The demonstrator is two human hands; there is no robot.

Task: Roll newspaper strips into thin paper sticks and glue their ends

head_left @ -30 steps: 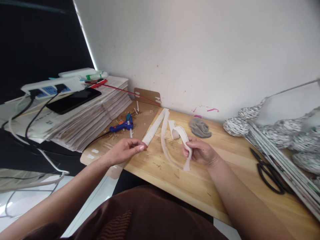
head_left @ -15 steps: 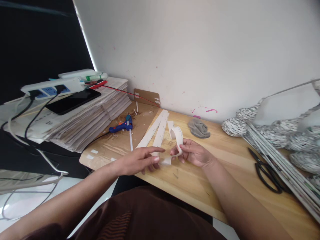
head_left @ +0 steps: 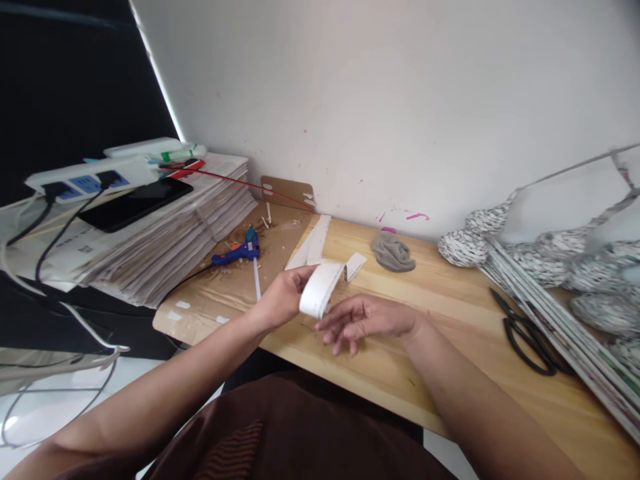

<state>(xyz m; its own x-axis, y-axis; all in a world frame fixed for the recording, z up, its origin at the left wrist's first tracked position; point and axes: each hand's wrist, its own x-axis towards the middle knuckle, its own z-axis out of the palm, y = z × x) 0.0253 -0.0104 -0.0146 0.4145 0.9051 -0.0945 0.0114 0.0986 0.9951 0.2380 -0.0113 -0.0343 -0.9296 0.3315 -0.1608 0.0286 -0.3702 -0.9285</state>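
Note:
My left hand (head_left: 285, 298) is closed on a white paper strip (head_left: 321, 288), lifted a little above the wooden table (head_left: 450, 320) and curled over at its near end. Just right of it, my right hand (head_left: 367, 319) hovers low over the table with fingers spread, palm down, holding nothing. Its fingertips lie just under the strip's curled end. More white strips (head_left: 313, 245) lie flat behind the hands, and a short white piece (head_left: 354, 265) lies beside them.
A blue glue gun (head_left: 237, 250) rests on cardboard (head_left: 220, 293) at left, beside a tall paper stack (head_left: 165, 227) bearing a tablet (head_left: 133, 202) and power strip (head_left: 85, 178). A grey cloth (head_left: 393, 252) lies near the wall. Black scissors (head_left: 525, 333) and rolled newspaper rods (head_left: 550, 300) occupy the right.
The strip passed from my right hand to my left hand, which lifted it. My right hand let go and opened flat over the table. The view shifted slightly.

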